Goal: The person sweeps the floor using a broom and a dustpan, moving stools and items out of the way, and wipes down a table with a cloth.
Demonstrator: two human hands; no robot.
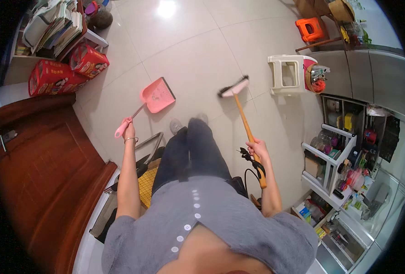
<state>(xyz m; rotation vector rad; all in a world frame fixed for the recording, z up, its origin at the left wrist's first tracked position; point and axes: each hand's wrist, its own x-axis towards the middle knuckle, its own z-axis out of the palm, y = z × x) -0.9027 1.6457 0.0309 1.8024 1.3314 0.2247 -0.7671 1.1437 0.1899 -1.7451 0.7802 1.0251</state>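
My left hand point(129, 128) is closed around the pink grip of a dustpan point(156, 96). The pan is pink with a dark front lip and sits ahead of my left side; whether it touches the floor I cannot tell. In my right hand point(258, 149) is the wooden handle of a broom point(243, 114). Its pale pink head with dark bristles point(235, 87) is ahead of my right side, slightly blurred. A wide stretch of tile separates the broom head from the dustpan. Black cords point(255, 164) show beside the handle near my right wrist.
Pale floor tiles point(195, 58) stretch ahead. A brown wooden door point(51, 164) and red packages point(51, 77) are at left. A white plastic stool point(272, 73), an orange stool point(308, 30) and a grey-white shelf rack point(329, 167) stand at right. A folding cart point(149, 174) is by my left leg.
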